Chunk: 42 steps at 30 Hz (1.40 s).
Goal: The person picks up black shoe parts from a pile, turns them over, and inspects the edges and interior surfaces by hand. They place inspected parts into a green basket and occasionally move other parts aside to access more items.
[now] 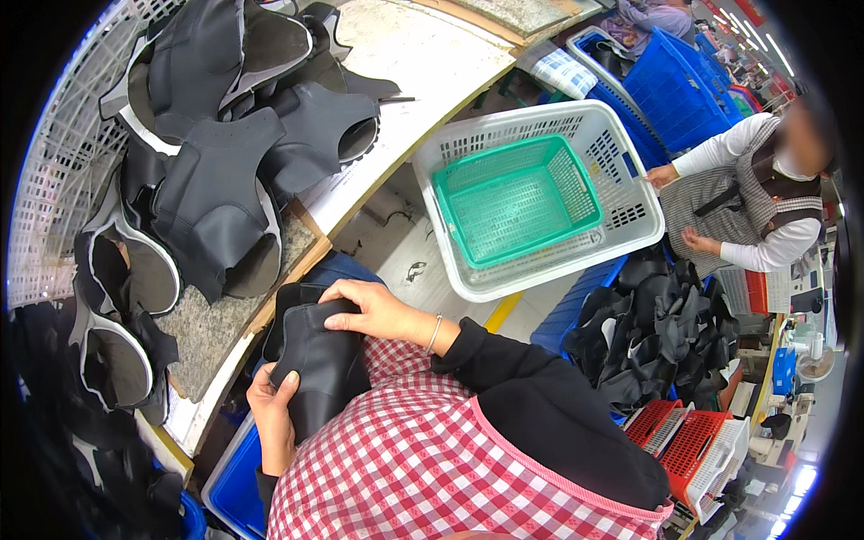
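Note:
A black shoe upper [322, 360] is held close to my body, just off the table's edge. My left hand [273, 405] grips its lower left side, thumb lying on the outer face and fingers mostly hidden behind. From the right, my right hand [373, 309] grasps the top edge, with the thumb on the outer face and the fingers curled over the rim. More black uppers with grey lining lie in a heap on the table; the nearest upper [220, 202] rests by the table's front edge.
A white basket [468, 283] with a green basket [517, 256] inside stands beyond the table. At the right a person [751, 193] has a hand on its rim. Black pieces [648, 328] fill a blue crate. Red baskets [702, 454] stand nearby; a blue bin [236, 477] sits below.

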Each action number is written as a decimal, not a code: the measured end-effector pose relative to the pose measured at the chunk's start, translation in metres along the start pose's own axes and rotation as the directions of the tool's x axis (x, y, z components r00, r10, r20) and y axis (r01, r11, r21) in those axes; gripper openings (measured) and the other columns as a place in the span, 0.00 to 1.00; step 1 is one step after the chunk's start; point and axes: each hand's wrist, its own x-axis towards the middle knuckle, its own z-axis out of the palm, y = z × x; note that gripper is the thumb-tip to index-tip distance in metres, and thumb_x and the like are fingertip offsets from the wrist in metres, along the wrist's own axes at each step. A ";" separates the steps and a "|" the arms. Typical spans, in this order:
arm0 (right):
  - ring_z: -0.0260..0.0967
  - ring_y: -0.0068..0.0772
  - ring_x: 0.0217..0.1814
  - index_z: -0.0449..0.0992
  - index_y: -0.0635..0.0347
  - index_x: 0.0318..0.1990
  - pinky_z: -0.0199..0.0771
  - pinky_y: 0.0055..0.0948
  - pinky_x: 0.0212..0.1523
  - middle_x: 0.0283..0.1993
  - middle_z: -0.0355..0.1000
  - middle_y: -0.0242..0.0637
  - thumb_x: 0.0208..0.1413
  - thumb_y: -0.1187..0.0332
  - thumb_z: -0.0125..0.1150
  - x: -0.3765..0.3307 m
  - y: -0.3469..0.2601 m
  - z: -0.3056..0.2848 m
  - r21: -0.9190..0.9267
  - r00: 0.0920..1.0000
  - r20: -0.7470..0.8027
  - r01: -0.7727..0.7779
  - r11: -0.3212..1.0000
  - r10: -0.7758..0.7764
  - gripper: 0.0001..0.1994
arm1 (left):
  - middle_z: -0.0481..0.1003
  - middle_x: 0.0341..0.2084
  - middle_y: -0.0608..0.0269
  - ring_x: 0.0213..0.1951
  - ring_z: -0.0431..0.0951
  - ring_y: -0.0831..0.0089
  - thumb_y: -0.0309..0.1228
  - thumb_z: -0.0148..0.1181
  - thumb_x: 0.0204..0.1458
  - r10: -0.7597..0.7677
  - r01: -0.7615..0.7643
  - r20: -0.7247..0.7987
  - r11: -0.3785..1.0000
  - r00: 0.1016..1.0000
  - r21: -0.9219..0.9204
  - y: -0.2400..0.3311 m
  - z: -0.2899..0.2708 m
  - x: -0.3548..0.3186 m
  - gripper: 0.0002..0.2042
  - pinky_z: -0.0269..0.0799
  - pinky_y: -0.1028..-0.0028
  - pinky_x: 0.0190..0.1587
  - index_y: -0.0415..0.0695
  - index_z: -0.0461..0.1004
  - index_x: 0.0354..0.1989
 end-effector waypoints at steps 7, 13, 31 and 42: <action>0.76 0.33 0.52 0.72 0.66 0.57 0.76 0.33 0.54 0.52 0.77 0.43 0.64 0.61 0.66 -0.021 0.134 -0.057 -0.041 0.762 -0.639 -0.171 0.984 0.106 0.21 | 0.81 0.36 0.68 0.37 0.78 0.82 0.21 0.69 0.55 0.000 0.000 -0.007 1.000 1.000 -0.018 0.001 -0.006 -0.002 0.10 0.72 0.78 0.47 0.37 0.78 0.44; 0.73 0.58 0.60 0.71 0.72 0.58 0.71 0.48 0.61 0.56 0.75 0.57 0.50 0.57 0.74 -0.123 0.265 -0.149 -0.276 0.411 -0.787 -0.902 0.333 0.460 0.33 | 0.81 0.37 0.67 0.38 0.78 0.81 0.19 0.68 0.54 0.002 -0.004 -0.037 0.998 0.999 -0.061 -0.001 -0.004 -0.006 0.11 0.72 0.77 0.48 0.37 0.77 0.45; 0.66 0.58 0.65 0.68 0.71 0.61 0.69 0.49 0.62 0.64 0.68 0.55 0.60 0.53 0.66 0.177 0.023 -0.254 -0.582 0.726 -0.666 -0.362 0.728 -0.172 0.32 | 0.74 0.30 0.71 0.33 0.72 0.80 0.23 0.73 0.45 0.292 -0.253 -0.267 0.952 0.919 0.171 0.084 -0.045 -0.048 0.11 0.66 0.80 0.39 0.38 0.77 0.35; 0.58 0.49 0.75 0.70 0.61 0.65 0.53 0.51 0.73 0.70 0.66 0.46 0.61 0.53 0.62 0.170 0.062 -0.217 -0.841 0.763 -0.531 -0.425 0.334 -0.368 0.29 | 0.80 0.46 0.59 0.47 0.79 0.75 0.25 0.55 0.67 0.607 -0.532 -0.473 0.792 0.638 0.299 0.153 -0.175 -0.126 0.10 0.73 0.75 0.54 0.38 0.73 0.55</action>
